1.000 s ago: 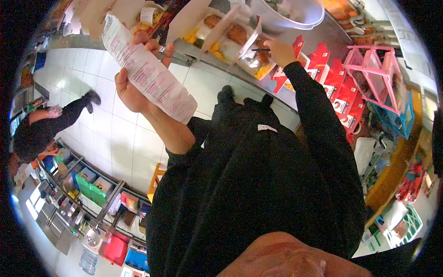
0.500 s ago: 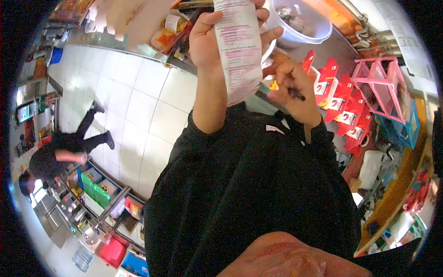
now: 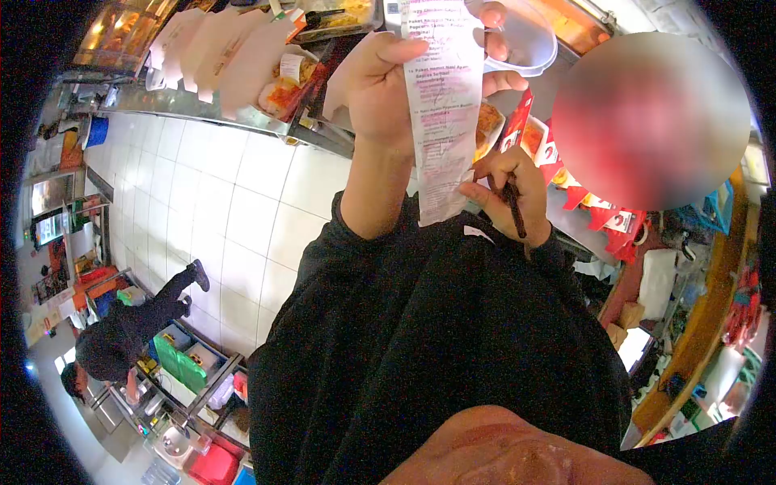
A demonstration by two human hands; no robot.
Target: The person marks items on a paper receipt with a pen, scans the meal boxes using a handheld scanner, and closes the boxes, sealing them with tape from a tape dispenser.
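Note:
My left hand (image 3: 384, 97) is closed around a long printed receipt (image 3: 446, 121), thumb over its left edge and fingertips showing past its right edge. The strip hangs upright in front of my chest, with rows of pinkish and dark print. Close to its lower right edge is my right hand (image 3: 521, 174), fingers curled around a dark pen (image 3: 515, 212) that slants downward. Whether these fingers touch the paper I cannot tell. Behind the hands stand several red food boxes (image 3: 517, 121), partly hidden, one with fried-looking food in it.
A clear plastic tub (image 3: 529, 40) sits beyond the receipt. Paper packets (image 3: 234, 61) and a food container (image 3: 287, 77) line the counter at the left. Across the tiled floor (image 3: 218, 178), another person (image 3: 113, 343) in dark clothes bends by a green-lidded box (image 3: 179, 364). A round blur covers the right side.
The receipt has come slightly down and right with my left hand. My right hand has turned, so the pen shows more plainly beside the paper. The other person has shifted by the far counter.

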